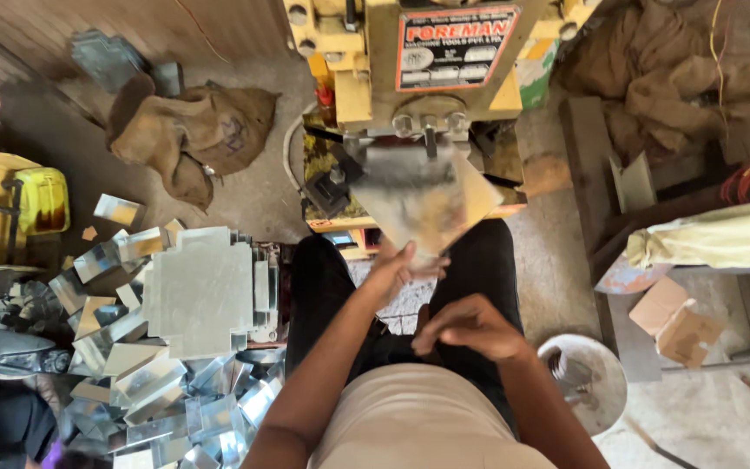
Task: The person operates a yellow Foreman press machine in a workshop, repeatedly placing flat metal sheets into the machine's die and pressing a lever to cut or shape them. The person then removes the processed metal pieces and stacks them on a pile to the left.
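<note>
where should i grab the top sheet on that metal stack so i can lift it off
Probably by the near right edge of the top sheet, coming in from the lap side. It lies flat on the stack with notched corners, so an open straight edge lets fingers slide under. The far and left sides are crowded by loose offcuts. The left hand already holds another sheet; the right hand is free.

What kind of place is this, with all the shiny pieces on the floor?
Probably a small metal workshop. A yellow press machine stands on the bare floor, the left hand holds a metal sheet up to it, and a stack of cut sheets sits among shiny offcuts.
</note>
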